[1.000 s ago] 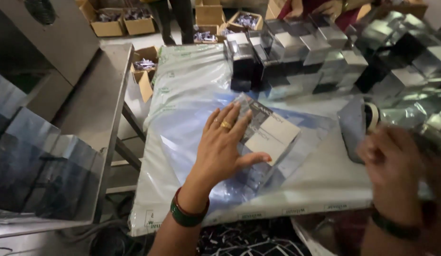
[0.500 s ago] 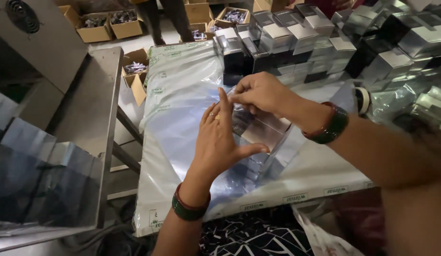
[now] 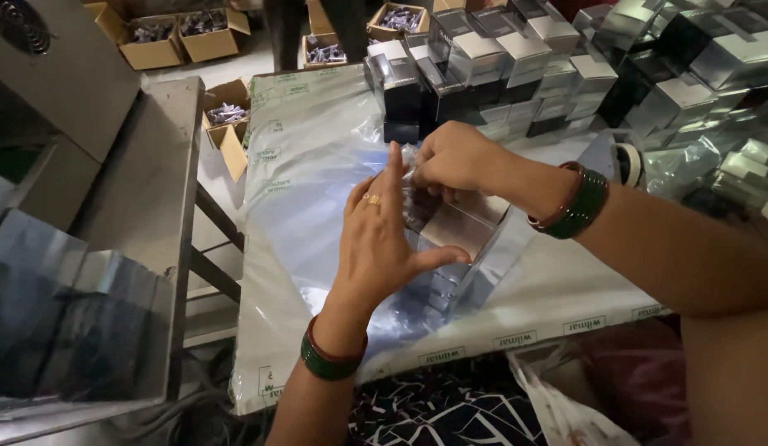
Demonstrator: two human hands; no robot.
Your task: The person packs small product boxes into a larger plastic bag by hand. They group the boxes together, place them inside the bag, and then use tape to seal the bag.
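A small silvery box (image 3: 466, 235) lies on a clear plastic sheet (image 3: 318, 165) spread over the table. My left hand (image 3: 382, 248), with a ring and a green bangle at the wrist, presses flat against the box's left side, thumb hooked along its front edge. My right hand (image 3: 454, 157), also with a green bangle, reaches across from the right and pinches the clear film (image 3: 413, 161) at the box's far top corner. The film wraps loosely around the box.
Many stacked silver and black boxes (image 3: 516, 58) fill the back and right of the table. A roll of tape (image 3: 627, 163) lies at the right. A grey metal machine (image 3: 86, 248) stands at the left. Open cardboard cartons (image 3: 227, 116) with small items sit on the floor beyond.
My right hand came in from the far right and took hold of the film at the box's top corner. My left hand shifted from flat on top to the box's side.
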